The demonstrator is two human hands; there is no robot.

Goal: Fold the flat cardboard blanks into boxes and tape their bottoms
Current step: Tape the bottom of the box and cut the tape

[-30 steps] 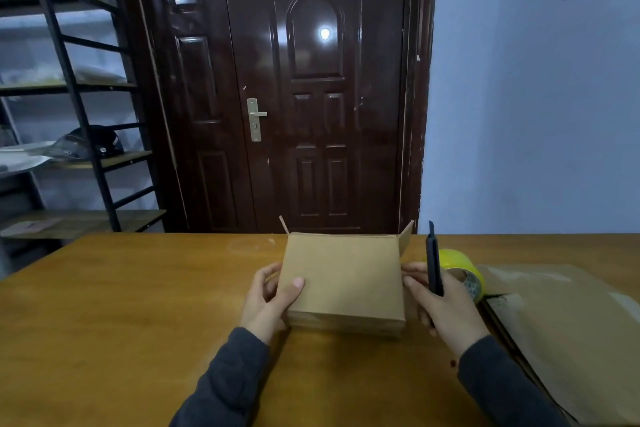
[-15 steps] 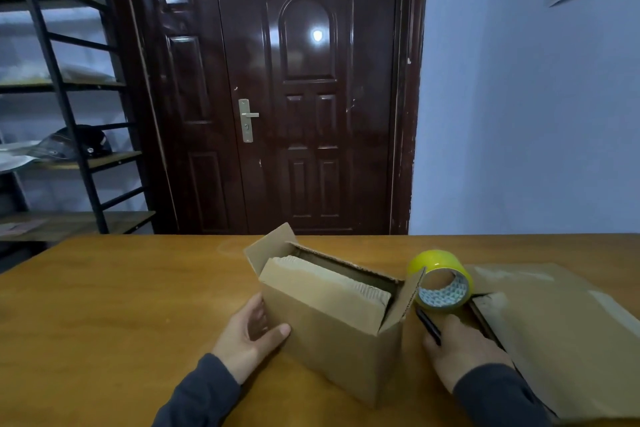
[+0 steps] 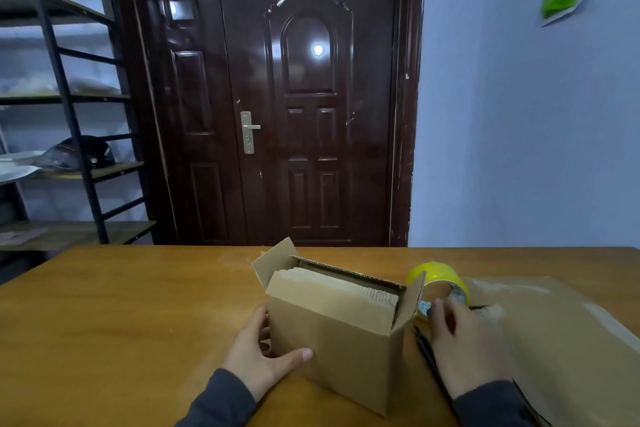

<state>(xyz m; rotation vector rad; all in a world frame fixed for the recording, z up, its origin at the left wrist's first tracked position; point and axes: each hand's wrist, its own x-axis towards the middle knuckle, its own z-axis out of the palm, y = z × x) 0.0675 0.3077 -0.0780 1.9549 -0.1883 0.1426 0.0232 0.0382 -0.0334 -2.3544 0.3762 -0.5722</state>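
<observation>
Step, as we judge it: one box is formed and the taping is about to start. We note the items by size.

- Table (image 3: 121, 322): wooden, and it carries everything below.
- Flat cardboard blanks (image 3: 561, 340): a brown stack at the right edge of the table, lying flat, just beside the right hand.
- Box (image 3: 332, 340): stands upright in the middle of the table with its opening up and both end flaps raised and splayed outward. Its bottom rests on the table, so we cannot see whether it is taped.
- In the box: a pale corrugated piece lies across the opening with its fluted edge showing. We cannot tell whether it is a folded-in flap or a loose sheet. Nothing else shows inside.
- Left hand (image 3: 263, 354): grips the box's near left corner, thumb flat on the front face and fingers round the end wall.
- Right hand (image 3: 464, 347): reaches out with fairly straight fingers, tips at the tape roll (image 3: 436, 276). We cannot tell whether it has a grip on the roll.
- Tape roll: yellow, on edge just behind the box's right flap.
- Black pen-like tool (image 3: 424, 345): lies on the table between the box and the right hand.

Next move, in our view: take up the roll, tip the box over so its bottom seam faces up, press the flaps shut and draw tape along the seam
</observation>
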